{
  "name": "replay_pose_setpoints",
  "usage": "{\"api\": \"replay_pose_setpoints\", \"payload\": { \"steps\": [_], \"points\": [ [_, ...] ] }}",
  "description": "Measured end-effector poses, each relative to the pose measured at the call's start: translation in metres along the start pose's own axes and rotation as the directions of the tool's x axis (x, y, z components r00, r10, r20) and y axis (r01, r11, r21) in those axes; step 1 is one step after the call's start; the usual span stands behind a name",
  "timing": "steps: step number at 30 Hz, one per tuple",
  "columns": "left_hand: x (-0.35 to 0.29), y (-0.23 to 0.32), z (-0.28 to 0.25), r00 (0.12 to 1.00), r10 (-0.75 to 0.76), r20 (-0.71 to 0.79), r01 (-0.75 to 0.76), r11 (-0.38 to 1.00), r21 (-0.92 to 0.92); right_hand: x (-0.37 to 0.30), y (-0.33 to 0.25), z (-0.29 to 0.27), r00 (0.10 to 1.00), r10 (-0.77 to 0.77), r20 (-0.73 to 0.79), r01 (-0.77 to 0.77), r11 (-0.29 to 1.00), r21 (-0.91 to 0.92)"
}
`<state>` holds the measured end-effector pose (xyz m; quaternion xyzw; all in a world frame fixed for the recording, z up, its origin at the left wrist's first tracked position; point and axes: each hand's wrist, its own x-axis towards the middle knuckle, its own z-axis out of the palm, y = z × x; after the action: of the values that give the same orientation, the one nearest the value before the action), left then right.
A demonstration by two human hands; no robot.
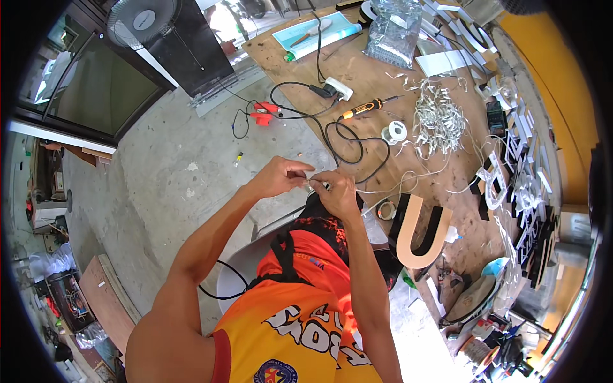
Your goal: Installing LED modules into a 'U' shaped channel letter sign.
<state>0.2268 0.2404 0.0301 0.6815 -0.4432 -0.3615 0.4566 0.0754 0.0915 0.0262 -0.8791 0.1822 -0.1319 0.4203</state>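
Above my lap, my left hand and my right hand meet with fingertips almost touching. Both are closed in a pinch on a thin white wire, whose end between them is too small to see clearly. From my right hand the wire runs right across the wooden table, toward a tangled heap of small white modules on wires. A spool of solder stands left of that heap. Farther back lies an orange and black soldering iron, its black cord looping toward my hands.
A U-shaped letter and a roll of tape sit at the table's near edge. A white power socket and a clear bag lie farther back. Cut letters crowd the right side. A red plug hangs beside the table.
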Motion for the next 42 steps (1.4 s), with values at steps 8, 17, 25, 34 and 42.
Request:
{"api": "replay_pose_setpoints", "payload": {
  "steps": [8,17,25,34,42],
  "points": [
    [0.001,0.014,-0.013,0.980,-0.156,0.125,0.174,0.973,-0.150,0.000,-0.002,-0.005,1.000,-0.015,-0.028,0.017,0.995,0.100],
    [0.002,-0.001,-0.004,0.963,-0.219,0.156,0.259,0.913,-0.315,-0.006,0.000,-0.005,1.000,0.005,-0.023,-0.004,0.999,0.046],
    [-0.027,-0.061,0.042,0.951,-0.261,0.164,0.308,0.788,-0.532,-0.010,0.006,-0.008,0.994,-0.047,-0.098,0.046,0.999,-0.012],
    [-0.021,-0.014,0.047,0.958,-0.266,-0.109,0.144,0.771,-0.620,-0.008,-0.006,-0.012,0.998,0.053,-0.029,-0.049,0.992,0.118],
    [-0.011,0.003,0.041,0.945,-0.315,-0.091,0.154,0.671,-0.725,-0.009,-0.020,-0.017,0.992,0.091,-0.091,-0.052,0.929,0.366]
  ]
}}
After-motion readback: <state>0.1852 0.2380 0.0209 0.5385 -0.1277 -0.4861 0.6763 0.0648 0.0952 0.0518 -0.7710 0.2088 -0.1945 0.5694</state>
